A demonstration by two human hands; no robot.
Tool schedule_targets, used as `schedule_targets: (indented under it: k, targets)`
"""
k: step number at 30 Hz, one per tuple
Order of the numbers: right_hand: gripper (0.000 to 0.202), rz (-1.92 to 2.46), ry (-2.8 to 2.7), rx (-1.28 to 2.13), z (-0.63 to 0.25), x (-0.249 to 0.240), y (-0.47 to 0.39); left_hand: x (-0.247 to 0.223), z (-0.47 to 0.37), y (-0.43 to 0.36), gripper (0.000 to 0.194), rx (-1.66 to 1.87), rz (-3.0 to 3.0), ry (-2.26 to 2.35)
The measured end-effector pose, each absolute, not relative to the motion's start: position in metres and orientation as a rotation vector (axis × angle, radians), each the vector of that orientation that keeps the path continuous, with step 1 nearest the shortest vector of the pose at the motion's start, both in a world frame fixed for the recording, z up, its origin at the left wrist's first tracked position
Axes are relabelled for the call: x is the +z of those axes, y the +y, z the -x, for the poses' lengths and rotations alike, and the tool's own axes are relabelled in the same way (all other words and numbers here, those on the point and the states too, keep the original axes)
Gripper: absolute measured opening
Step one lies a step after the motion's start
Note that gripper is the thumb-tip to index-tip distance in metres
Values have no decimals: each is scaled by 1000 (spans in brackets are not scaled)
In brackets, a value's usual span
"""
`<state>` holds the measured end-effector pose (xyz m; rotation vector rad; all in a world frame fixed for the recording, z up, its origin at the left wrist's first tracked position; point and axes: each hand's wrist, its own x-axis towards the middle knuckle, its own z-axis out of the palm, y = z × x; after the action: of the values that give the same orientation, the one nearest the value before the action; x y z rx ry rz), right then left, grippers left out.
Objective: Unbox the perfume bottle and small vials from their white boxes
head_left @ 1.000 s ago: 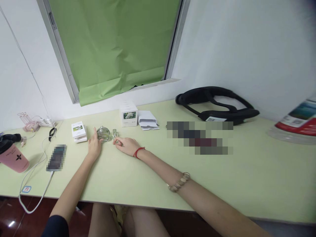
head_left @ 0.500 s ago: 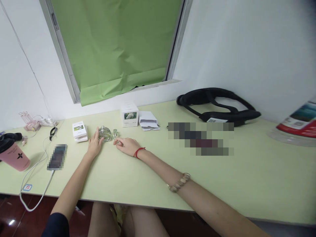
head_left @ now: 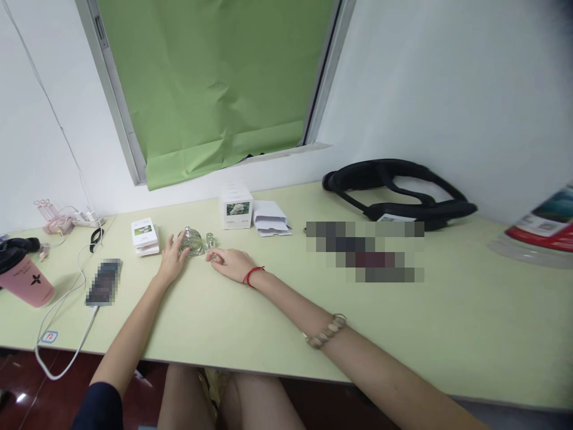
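Observation:
A clear glass perfume bottle (head_left: 193, 242) stands on the table, its silver neck uncovered. My left hand (head_left: 171, 258) is beside its left side, fingers spread, the tips at or very near the glass; I cannot tell whether they touch. Just right of the bottle stands a small clear cap (head_left: 210, 240). My right hand (head_left: 230, 263) rests on the table in front of the cap with its fingers curled in, and nothing shows in them. Left of the bottle lies a white box (head_left: 144, 232) with a flower picture.
Behind stand a white flower-printed carton (head_left: 237, 215) and an opened white paper insert (head_left: 271, 218). A black head strap (head_left: 403, 197) lies at the back right. To the left are a pink cup (head_left: 31, 283), a blurred phone (head_left: 104, 282) and its white cable (head_left: 85, 334).
The fingers of my left hand have spread and shifted slightly left, away from the bottle. My right hand has stayed nearly still. The view has moved a little.

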<state>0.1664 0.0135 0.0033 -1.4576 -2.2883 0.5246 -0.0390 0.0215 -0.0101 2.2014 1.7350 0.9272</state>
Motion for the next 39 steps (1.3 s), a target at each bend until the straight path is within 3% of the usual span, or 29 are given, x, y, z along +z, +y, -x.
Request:
schedule_targets:
  k: [10, 39]
  targets:
    - [22, 1464, -2284, 558, -167, 6, 12, -11, 40, 25, 38, 1095, -2248, 1583]
    - [21, 1429, -2281, 543, -168, 1, 15, -16, 37, 32, 37, 1233, -2095, 1467]
